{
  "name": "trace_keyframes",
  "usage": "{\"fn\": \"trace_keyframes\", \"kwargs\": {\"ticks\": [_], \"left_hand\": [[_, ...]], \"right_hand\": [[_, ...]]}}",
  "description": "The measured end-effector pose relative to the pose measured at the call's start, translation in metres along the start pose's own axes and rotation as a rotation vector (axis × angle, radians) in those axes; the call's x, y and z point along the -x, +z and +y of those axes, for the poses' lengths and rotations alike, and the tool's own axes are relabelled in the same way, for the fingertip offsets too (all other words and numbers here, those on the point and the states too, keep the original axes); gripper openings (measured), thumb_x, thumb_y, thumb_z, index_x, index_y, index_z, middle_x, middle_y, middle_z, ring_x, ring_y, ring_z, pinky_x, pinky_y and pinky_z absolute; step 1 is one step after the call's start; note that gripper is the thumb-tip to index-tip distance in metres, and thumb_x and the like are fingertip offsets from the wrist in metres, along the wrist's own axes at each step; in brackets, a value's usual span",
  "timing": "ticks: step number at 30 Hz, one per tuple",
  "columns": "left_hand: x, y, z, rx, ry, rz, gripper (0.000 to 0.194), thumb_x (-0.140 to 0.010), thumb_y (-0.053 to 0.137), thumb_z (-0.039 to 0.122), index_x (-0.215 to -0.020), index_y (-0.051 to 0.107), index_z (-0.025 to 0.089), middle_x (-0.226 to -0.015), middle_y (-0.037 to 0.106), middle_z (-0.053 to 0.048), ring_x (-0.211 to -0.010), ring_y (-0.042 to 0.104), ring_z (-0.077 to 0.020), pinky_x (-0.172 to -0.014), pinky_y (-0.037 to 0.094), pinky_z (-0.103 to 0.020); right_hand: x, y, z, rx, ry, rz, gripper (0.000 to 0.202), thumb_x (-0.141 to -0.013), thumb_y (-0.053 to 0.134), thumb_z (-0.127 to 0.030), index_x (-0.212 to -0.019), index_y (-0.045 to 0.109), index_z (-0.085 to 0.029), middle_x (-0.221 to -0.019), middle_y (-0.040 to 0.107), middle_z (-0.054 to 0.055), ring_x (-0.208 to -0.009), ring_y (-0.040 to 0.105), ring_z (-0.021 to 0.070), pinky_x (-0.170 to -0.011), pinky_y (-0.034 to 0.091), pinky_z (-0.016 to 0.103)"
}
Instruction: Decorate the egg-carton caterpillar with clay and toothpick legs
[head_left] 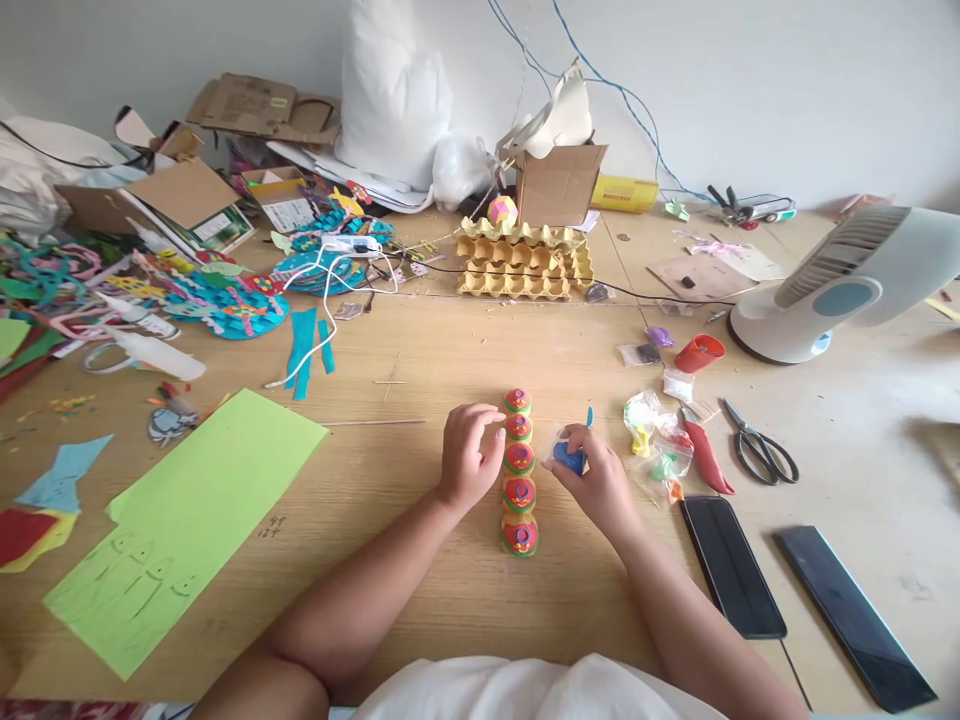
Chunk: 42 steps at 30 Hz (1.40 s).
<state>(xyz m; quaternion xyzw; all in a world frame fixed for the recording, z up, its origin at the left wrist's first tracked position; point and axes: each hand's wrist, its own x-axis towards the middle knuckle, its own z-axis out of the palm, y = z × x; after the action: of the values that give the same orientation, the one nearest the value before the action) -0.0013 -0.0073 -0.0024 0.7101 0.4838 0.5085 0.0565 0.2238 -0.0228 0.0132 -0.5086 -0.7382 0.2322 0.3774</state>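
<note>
Row of five red-and-green cups (519, 492), viewed from above, with the two bare hands flanking it. The row is standing on the bench (420, 340) directly in front of the person, its long axis running away from the body, nearly straight ahead, and the cups are following one another end to end. The left hand (465, 462) is reaching in from the left, its fingers pointing across the axis and hovering just beside the second cup from the far end; whether a fingertip is touching that cup, one cannot tell. Its thumb and forefinger are standing slightly apart, with nothing showing between them. The right hand (602, 487) is lying on the opposite side, its fingers clamping a blue packet (568, 457) that is facing the far half of the row across a narrow gap. Of the two hands, the left is lying nearer the cups, while the packet is occupying the space between the row and the right palm. A small teal tip (590, 417) is projecting beyond the right fingers; its lower part is being hidden. Farther right, the bagged coloured pieces (664, 455), the red-handled cutter (707, 455) and the scissors (759, 450) are resting well apart from the row; beyond its far end, the egg tray (517, 265) is sitting.
</note>
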Motion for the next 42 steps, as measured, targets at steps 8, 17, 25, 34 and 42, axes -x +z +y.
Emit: {"fn": "trace_keyframes", "kwargs": {"ticks": [8, 17, 25, 34, 42], "left_hand": [[-0.001, -0.003, 0.005, 0.006, 0.012, -0.020, 0.011, -0.096, 0.059, 0.022, -0.106, 0.063, 0.023, -0.109, 0.067, -0.008, -0.108, 0.062, -0.0238, -0.099, 0.049, -0.045], [-0.002, -0.012, 0.025, 0.122, 0.121, -0.219, 0.013, -0.092, 0.064, 0.037, -0.088, 0.071, 0.026, -0.106, 0.069, -0.007, -0.108, 0.058, -0.0270, -0.098, 0.047, -0.049], [-0.004, -0.012, 0.028, 0.165, 0.171, -0.223, 0.007, -0.093, 0.066, 0.026, -0.087, 0.068, 0.025, -0.094, 0.074, -0.004, -0.098, 0.061, -0.0228, -0.094, 0.049, -0.046], [-0.004, -0.010, 0.028, 0.155, 0.201, -0.238, 0.006, -0.094, 0.068, 0.027, -0.088, 0.070, 0.026, -0.089, 0.077, -0.001, -0.090, 0.064, -0.0198, -0.088, 0.049, -0.041], [-0.003, -0.010, 0.029, 0.155, 0.236, -0.192, 0.007, -0.092, 0.073, 0.026, -0.085, 0.071, 0.026, -0.084, 0.078, 0.000, -0.087, 0.064, -0.0193, -0.085, 0.050, -0.039]], "right_hand": [[-0.001, 0.003, -0.001, 0.006, -0.025, -0.012, 0.028, -0.089, 0.073, -0.034, -0.090, 0.046, -0.025, -0.105, 0.069, 0.007, -0.093, 0.068, 0.0218, -0.083, 0.052, 0.035], [0.006, 0.006, -0.018, -0.007, -0.260, 0.057, 0.026, -0.090, 0.074, -0.025, -0.095, 0.048, -0.026, -0.109, 0.066, 0.008, -0.103, 0.067, 0.0239, -0.089, 0.052, 0.039], [0.007, -0.004, -0.030, -0.128, -0.172, 0.047, 0.022, -0.092, 0.071, -0.026, -0.109, 0.057, -0.025, -0.098, 0.068, 0.006, -0.090, 0.066, 0.0220, -0.080, 0.055, 0.037], [0.006, -0.010, -0.030, -0.110, -0.272, -0.007, 0.015, -0.094, 0.062, -0.011, -0.096, 0.065, -0.026, -0.096, 0.075, 0.004, -0.090, 0.070, 0.0214, -0.081, 0.053, 0.039], [0.010, -0.012, -0.026, -0.011, -0.325, 0.004, 0.018, -0.093, 0.064, -0.009, -0.098, 0.065, -0.026, -0.097, 0.076, 0.004, -0.091, 0.070, 0.0220, -0.085, 0.052, 0.041]]}}
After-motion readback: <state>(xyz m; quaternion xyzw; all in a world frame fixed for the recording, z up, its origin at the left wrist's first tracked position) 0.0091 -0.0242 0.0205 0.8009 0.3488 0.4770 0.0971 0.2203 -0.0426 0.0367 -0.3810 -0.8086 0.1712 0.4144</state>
